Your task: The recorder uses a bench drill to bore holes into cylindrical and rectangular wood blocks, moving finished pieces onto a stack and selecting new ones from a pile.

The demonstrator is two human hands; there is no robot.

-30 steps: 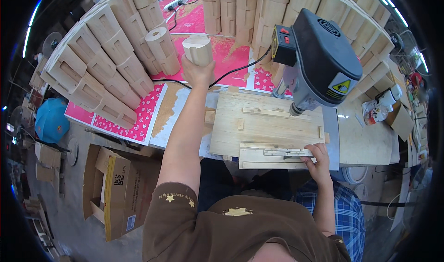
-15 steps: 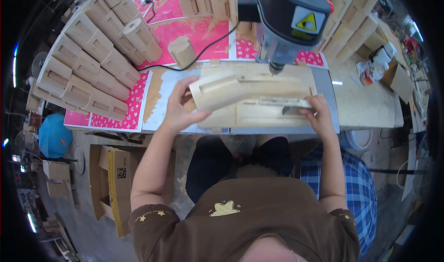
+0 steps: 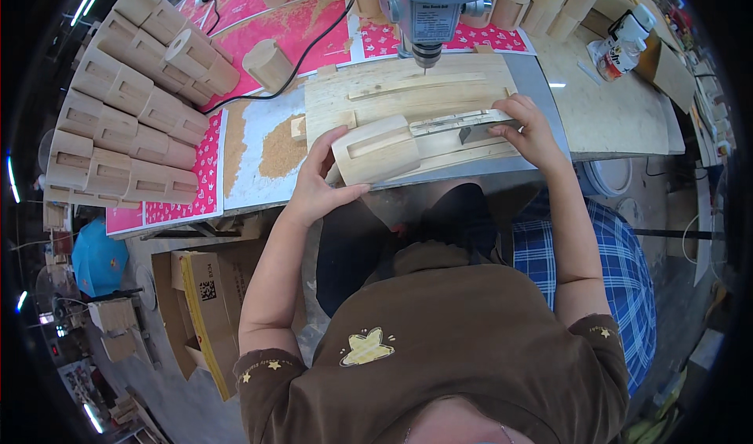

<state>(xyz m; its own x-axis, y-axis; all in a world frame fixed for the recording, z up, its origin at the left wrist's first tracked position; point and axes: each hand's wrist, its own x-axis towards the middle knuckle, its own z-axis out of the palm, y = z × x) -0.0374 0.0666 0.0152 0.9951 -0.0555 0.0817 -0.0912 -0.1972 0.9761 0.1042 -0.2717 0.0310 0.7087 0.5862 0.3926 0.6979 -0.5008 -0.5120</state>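
Observation:
Around the left end of a pale wooden block (image 3: 380, 150) my left hand (image 3: 318, 189) is closed, thumb along its near side. The block has a long rectangular slot in its upturned face and rounded sides. My right hand (image 3: 533, 134) pinches a thin, pale strip (image 3: 451, 122) with a dark edge and a small grey metal tab. The strip's left end lies against or very close to the block's right end; contact is unclear. Both are in front of a wooden board fixture (image 3: 329, 91) with raised strips, below the drill chuck (image 3: 426, 52).
A bench drill (image 3: 427, 12) stands behind the fixture, its black cable (image 3: 294, 75) running left. Slotted wooden blocks (image 3: 118, 122) are stacked at left, more at the back. Sawdust (image 3: 282, 150) covers part of the table. White bottles (image 3: 620, 52) stand right; a cardboard box (image 3: 216, 295) sits below.
The view has shifted. The block has come nearer my body and turned so its slot shows more fully. Both hands keep their holds, and the strip is still by the block's right end.

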